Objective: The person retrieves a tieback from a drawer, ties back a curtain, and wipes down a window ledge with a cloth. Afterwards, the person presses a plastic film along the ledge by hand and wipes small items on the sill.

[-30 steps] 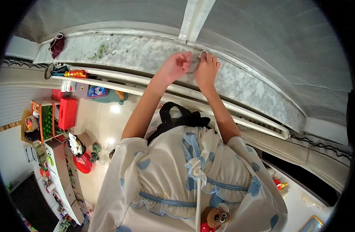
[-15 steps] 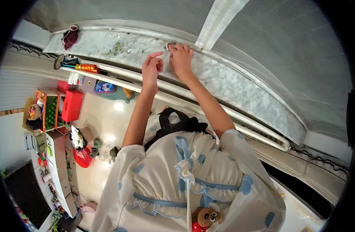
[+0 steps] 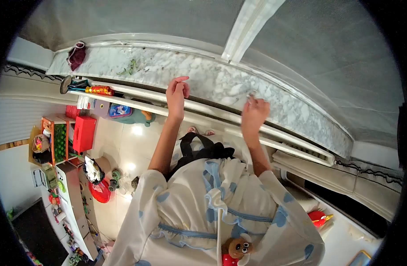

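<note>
My right hand (image 3: 255,114) is just off the front edge of the marble window sill (image 3: 208,80), slightly blurred. Its fingertips are pinched on a small whitish wad (image 3: 251,94) whose kind I cannot make out. Further left, my left hand (image 3: 176,95) hovers by the sill's front edge, loosely curled with the index finger apart and nothing seen in it. Some green leaf sprigs (image 3: 129,67) lie on the sill to the left. A dark maroon drawstring pouch (image 3: 77,56) is at its far left end.
Below the sill runs a white radiator-like rail (image 3: 203,106), with an orange-handled tool (image 3: 100,90) lying at its left. A window with a white frame (image 3: 252,26) rises behind. On the floor side are a red box (image 3: 84,133), a bin (image 3: 95,170) and a red basin (image 3: 100,191).
My right hand has swept right and toward me along the sill, with the small whitish wad in its fingers. My left hand has shifted slightly toward me, its index finger more bent.
</note>
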Available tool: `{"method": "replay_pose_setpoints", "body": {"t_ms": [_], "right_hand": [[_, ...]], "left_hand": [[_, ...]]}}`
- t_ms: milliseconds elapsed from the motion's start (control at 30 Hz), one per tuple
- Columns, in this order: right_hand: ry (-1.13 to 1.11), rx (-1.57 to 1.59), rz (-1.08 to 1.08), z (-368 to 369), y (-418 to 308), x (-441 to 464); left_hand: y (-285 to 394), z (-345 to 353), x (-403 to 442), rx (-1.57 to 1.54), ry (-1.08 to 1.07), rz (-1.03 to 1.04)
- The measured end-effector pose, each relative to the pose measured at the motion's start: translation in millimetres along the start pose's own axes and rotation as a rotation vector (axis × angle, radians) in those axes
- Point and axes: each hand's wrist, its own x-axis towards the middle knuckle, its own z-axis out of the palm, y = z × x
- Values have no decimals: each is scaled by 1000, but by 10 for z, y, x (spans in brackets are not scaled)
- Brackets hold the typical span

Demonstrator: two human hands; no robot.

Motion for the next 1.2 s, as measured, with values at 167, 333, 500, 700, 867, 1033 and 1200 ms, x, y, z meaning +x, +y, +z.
{"method": "replay_pose_setpoints", "body": {"t_ms": [167, 333, 500, 700, 867, 1033, 1200], "right_hand": [[12, 112, -165, 368, -937, 203], [-75, 248, -246, 775, -1598, 497], [26, 521, -167, 725, -1587, 645], [-39, 158, -71, 561, -1158, 516], [-88, 84, -205, 888, -1551, 745], [-95, 98, -301, 1115, -1945, 768], [-233, 709, -45, 1209, -2403, 880]], "left_hand": [[14, -158, -85, 51, 12, 4], [25, -363, -147, 58, 91, -5], [-7, -531, -155, 53, 108, 34], [-40, -550, -222, 15, 181, -64], [-61, -537, -282, -18, 255, -49], [-37, -638, -340, -5, 300, -50], [25, -685, -402, -5, 370, -54]]}}
